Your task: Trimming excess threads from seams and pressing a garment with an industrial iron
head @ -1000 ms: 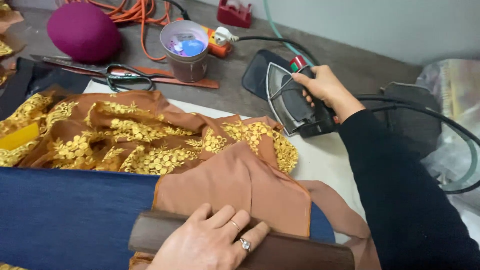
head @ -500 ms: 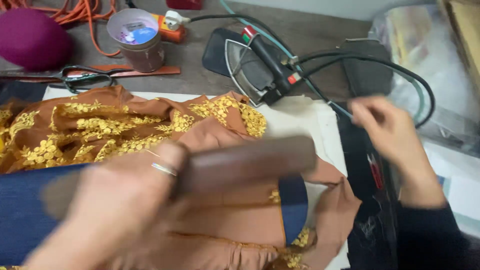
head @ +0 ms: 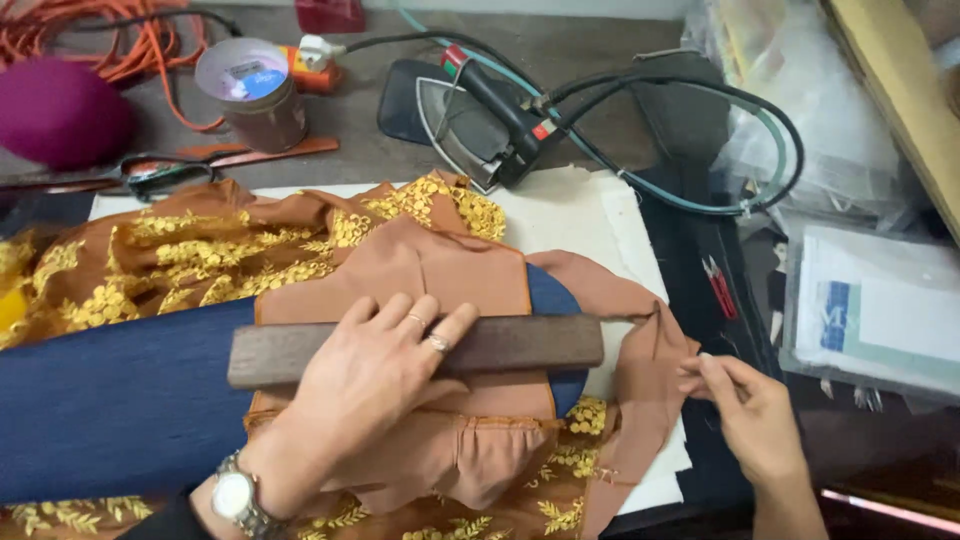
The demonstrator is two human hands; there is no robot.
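My left hand [head: 375, 365] lies flat on a dark wooden block [head: 520, 343], pressing it onto brown fabric [head: 430, 275] stretched over a blue padded sleeve board [head: 120, 395]. My right hand [head: 750, 410] pinches the brown fabric's edge [head: 660, 345] at the right of the board. The rest of the garment, brown with gold embroidery [head: 230, 260], is bunched behind and to the left. A dark flat iron [head: 480, 120] rests tilted on its side at the back, untouched.
A purple rounded cushion [head: 60, 110], orange cable [head: 110, 35], a lidded brown jar [head: 255, 95] and scissors [head: 160, 175] sit at the back left. The iron's cords [head: 700, 150] loop to the right. Plastic bags and papers [head: 880, 310] lie on the right.
My right hand let go of the iron, set it down at the back, and came to the fabric's right edge. My left hand shifted the wooden block onto the board and holds it still.
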